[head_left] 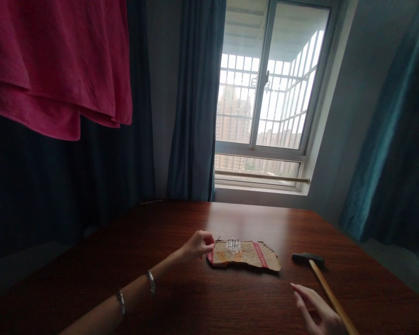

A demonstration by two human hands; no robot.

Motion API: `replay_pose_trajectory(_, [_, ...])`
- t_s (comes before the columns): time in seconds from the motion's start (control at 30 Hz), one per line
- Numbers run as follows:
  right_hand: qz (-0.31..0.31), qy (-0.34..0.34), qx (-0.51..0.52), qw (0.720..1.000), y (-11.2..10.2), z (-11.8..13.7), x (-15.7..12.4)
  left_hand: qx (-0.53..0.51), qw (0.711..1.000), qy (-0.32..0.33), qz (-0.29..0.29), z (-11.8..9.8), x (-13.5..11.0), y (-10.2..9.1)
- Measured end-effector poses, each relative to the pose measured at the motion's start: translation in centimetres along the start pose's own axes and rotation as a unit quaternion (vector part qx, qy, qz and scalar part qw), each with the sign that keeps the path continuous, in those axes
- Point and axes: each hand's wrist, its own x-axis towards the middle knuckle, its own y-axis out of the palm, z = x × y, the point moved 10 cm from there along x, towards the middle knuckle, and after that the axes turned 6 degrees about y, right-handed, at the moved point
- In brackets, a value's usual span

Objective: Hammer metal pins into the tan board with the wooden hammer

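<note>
right hand (317,308) gapes, left hand (198,245) pinches something thin (218,239) — the board (248,256) holds upright nails (233,242).

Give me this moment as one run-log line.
left hand: at left end of patterned board, hold unclear | right hand: beside hammer | nails: upright on board | hammer: lying on table

A thin dark nail (218,238) pokes from the left hand (197,245), beside a flat, speckled, pink-banded board (249,254) bearing upright nails (233,243), while a wooden-handled hammer (327,287) lies just right of the right hand (317,309).
</note>
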Motion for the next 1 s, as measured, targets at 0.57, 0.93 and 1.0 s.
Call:
replay_pose_trajectory(0.57, [0.157,0.123,0.271,0.942,14.6,5.1,1.4,-0.178,0.984,0.019,0.016,-4.8,-1.4,9.4])
replay_pose_trajectory(0.93, [0.121,0.056,0.206,0.969,14.3,4.9,8.2,-0.077,0.988,0.075,-0.109,-6.5,1.8,4.8])
replay_pose_trajectory(1.0, [0.123,0.036,0.185,0.974,14.9,4.5,10.1,-0.075,0.984,0.065,-0.15,-5.8,2.9,3.5])
